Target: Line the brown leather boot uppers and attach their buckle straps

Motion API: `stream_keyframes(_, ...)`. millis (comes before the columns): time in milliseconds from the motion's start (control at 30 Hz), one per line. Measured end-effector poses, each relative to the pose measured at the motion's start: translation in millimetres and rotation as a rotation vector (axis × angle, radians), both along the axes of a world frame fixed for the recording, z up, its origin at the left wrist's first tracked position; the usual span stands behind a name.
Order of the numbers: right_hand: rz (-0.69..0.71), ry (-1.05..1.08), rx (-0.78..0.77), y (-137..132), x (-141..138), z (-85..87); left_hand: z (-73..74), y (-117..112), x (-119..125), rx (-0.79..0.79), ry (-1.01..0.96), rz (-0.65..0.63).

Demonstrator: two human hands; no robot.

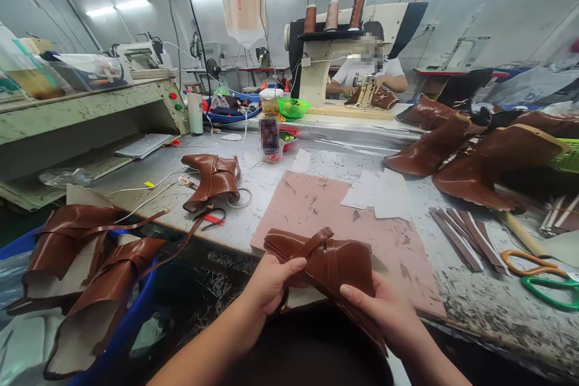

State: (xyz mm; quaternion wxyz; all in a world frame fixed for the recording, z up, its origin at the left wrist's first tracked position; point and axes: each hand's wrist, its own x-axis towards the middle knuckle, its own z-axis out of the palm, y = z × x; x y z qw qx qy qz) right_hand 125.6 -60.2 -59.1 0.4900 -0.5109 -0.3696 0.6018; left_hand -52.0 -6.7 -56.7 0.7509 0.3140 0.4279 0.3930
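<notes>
So both hands are busy with one brown leather boot upper (344,265), held up at the near edge of the bench (212,145), partly in front of a pink board (298,205) that sits along that same edge. The left hand (271,283) has its fingers closed on the upper, thumb lying on top by the crossed straps. The right hand (391,307) is gripping it too, thumb pressed flat on the leather, the other fingers mostly hidden behind. The narrower end of the upper points left, straps facing up.

White paper pieces (391,193) overlap the far right part of the board. Left of the board, close to the near edge, there's a second upper (210,178) tipped over, with a white ring (244,199) right next to it. Further left, just off the bench edge, a blue tub (129,325) has a couple more uppers (104,289) in it, long straps trailing towards the bench.

Over towards the right end you get a heap of brown uppers (488,163), then some brown strips (459,238) and orange and green scissor handles (529,264) nearer the front edge. Beyond the far edge, a person in a white top (350,72) sits behind a big sewing machine (314,78) with three thread spools (332,15) on it
</notes>
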Motion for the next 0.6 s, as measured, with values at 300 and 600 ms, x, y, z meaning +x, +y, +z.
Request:
stream_keyframes(300,0.152,-0.12,0.063,8,11,-5.8,-4.7,-1,10,0.007,-0.061,-0.187)
stream_keyframes(600,0.23,-0.159,0.068,10,14,-6.4,-16.8,0,17,0.227,-0.027,-0.27)
